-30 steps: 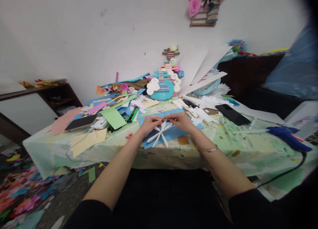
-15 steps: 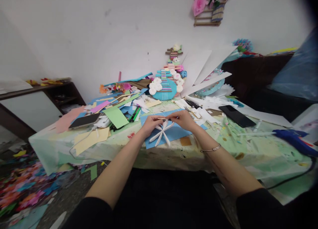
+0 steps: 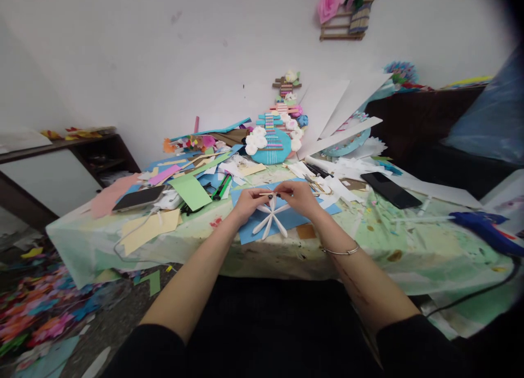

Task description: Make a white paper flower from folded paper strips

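A white star-shaped paper piece (image 3: 270, 218) with several narrow, pointed arms hangs from my fingertips over a blue sheet (image 3: 249, 234). My left hand (image 3: 249, 204) is closed, thumb and fingers pinching the top of the piece from the left. From the right, my right hand (image 3: 301, 198) pinches close to the same spot, its fingertips almost meeting the left ones. A thin pale stick or strip runs between the two hands at the top arm; what exactly it is stays too small to make out.
A black phone (image 3: 391, 190) and a blue glue gun (image 3: 483, 230) lie to the right. Left are another phone (image 3: 139, 199), green paper (image 3: 191, 192) and a green cutter (image 3: 222, 187). Behind stands a blue round decoration (image 3: 272, 148) with white flowers. White paper scraps lie nearby.
The white star-shaped piece has turned slightly, its lower arms swinging to the right. My right hand has shifted a little left, and both hands still pinch the top.
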A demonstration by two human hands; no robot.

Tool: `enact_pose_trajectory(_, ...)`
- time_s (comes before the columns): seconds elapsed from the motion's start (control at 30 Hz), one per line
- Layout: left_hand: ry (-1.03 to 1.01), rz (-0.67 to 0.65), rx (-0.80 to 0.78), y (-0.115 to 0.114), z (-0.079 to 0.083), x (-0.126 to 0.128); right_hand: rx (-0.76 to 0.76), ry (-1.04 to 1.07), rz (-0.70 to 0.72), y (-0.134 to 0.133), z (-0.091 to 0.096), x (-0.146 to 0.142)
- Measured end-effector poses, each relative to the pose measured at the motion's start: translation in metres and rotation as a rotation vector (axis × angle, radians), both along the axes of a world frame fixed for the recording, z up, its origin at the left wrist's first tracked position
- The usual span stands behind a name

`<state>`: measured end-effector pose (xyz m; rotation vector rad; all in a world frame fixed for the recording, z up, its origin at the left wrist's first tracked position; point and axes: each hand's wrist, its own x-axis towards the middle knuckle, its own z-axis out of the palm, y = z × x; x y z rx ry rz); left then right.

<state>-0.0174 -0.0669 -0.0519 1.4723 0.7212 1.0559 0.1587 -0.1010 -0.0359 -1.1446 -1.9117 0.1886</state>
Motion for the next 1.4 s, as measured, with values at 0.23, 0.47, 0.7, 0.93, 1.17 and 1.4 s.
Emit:
enact_pose_trajectory(0.23, -0.008, -0.013, -0.023, 0.001, 0.000, -0.002, 0.121, -0.061, 0.019, 0.002, -0.008, 0.002)
enact_pose_trajectory(0.47, -0.031, -0.010, 0.030, 0.002, -0.001, -0.001, 0.188, -0.108, 0.020, -0.003, -0.004, -0.002)
enact_pose_trajectory(0.7, -0.038, 0.036, 0.073, 0.001, 0.002, -0.001, 0.205, -0.063, 0.004, -0.004, -0.004, -0.004)
enact_pose_trajectory(0.93, 0.022, 0.099, 0.105, 0.001, 0.002, 0.000, 0.193, -0.085, -0.061, -0.006, -0.004, -0.007)
enact_pose_trajectory(1.17, 0.089, 0.099, 0.140, 0.000, 0.002, 0.000, 0.195, -0.064, -0.041, -0.007, -0.005, -0.006)
enact_pose_trajectory(1.4, 0.084, 0.089, 0.150, 0.003, -0.001, -0.001, 0.114, -0.190, -0.048, -0.005, -0.002, -0.002)
